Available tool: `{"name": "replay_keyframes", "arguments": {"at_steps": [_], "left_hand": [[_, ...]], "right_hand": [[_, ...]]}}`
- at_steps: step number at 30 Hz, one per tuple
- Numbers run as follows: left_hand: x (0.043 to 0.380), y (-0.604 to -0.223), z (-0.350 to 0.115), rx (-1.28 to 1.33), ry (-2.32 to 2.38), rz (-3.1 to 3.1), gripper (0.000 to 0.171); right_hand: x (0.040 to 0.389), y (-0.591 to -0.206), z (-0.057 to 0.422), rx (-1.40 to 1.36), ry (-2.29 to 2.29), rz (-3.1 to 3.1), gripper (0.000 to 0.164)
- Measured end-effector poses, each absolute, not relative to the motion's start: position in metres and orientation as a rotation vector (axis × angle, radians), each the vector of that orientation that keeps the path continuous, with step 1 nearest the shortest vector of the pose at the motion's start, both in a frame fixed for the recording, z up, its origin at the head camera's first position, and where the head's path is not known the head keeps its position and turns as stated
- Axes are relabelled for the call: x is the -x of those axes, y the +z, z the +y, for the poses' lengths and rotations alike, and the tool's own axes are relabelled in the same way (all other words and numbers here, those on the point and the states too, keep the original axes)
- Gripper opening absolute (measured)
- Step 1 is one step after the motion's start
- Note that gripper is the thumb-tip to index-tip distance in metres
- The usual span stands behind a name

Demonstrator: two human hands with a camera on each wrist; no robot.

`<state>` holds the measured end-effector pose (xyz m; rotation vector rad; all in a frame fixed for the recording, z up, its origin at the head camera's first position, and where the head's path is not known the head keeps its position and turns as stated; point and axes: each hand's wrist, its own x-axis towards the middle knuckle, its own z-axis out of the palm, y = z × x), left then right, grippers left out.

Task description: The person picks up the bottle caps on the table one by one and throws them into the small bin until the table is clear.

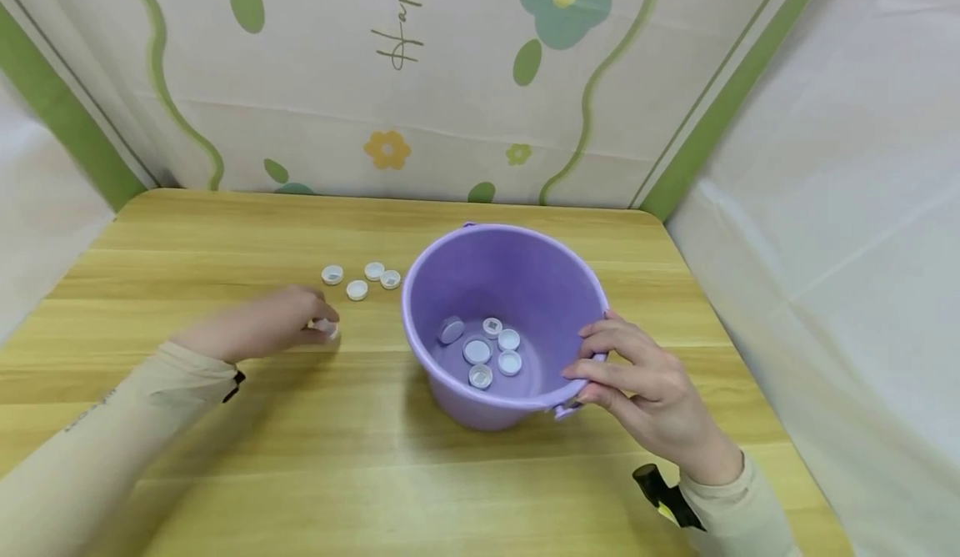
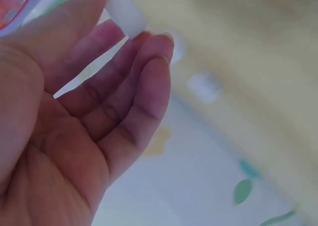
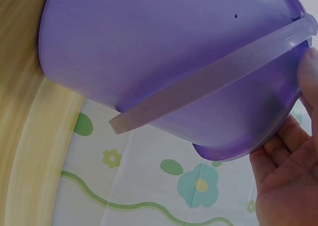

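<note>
A purple bucket (image 1: 502,411) stands on the table with several white round caps (image 1: 477,351) on its bottom. My right hand (image 1: 645,382) grips the bucket's rim at the right, fingers over the edge and thumb outside. In the right wrist view the bucket's handle (image 3: 208,82) hangs down along its side. Left of the bucket, my left hand (image 1: 273,319) pinches one white cap (image 2: 124,12) between thumb and fingertips, low over the table. Several more white caps (image 1: 357,290) lie on the wood just beyond that hand.
The wooden table (image 1: 360,490) ends at the back against a white cloth (image 1: 315,98) printed with flowers and green borders. Another white cloth (image 1: 840,248) hangs along the right side. A black strap (image 1: 667,497) sits at the right wrist.
</note>
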<state>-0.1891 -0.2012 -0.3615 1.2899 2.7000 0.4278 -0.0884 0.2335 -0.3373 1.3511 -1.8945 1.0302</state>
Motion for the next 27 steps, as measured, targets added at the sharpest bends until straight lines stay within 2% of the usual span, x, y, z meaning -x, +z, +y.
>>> {"name": "replay_keyframes", "arguments": {"at_steps": [5, 8, 12, 15, 18, 23, 27], "left_hand": [[0.183, -0.321, -0.196, -1.347, 0.38, 2.814, 0.022], [0.177, -0.296, -0.191, -1.346, 0.345, 2.894, 0.008], [0.17, -0.267, -0.179, -1.4, 0.315, 2.971, 0.015], [0.164, -0.249, -0.167, -1.501, 0.299, 3.004, 0.013], [0.157, -0.233, -0.153, -1.58, 0.301, 2.988, 0.02], [0.152, -0.219, -0.129, -1.707, 0.309, 2.916, 0.012], [0.152, -0.215, -0.114, -1.793, 0.315, 2.879, 0.016]], "right_hand": [[0.09, -0.339, 0.233, -1.349, 1.036, -1.896, 0.022], [0.09, -0.34, 0.233, -1.348, 1.039, -1.892, 0.022], [0.09, -0.34, 0.233, -1.351, 1.047, -1.882, 0.023], [0.09, -0.34, 0.233, -1.353, 1.051, -1.879, 0.022], [0.089, -0.339, 0.233, -1.356, 1.052, -1.876, 0.022], [0.089, -0.339, 0.233, -1.358, 1.048, -1.875, 0.022], [0.089, -0.339, 0.233, -1.354, 1.048, -1.878, 0.022]]}}
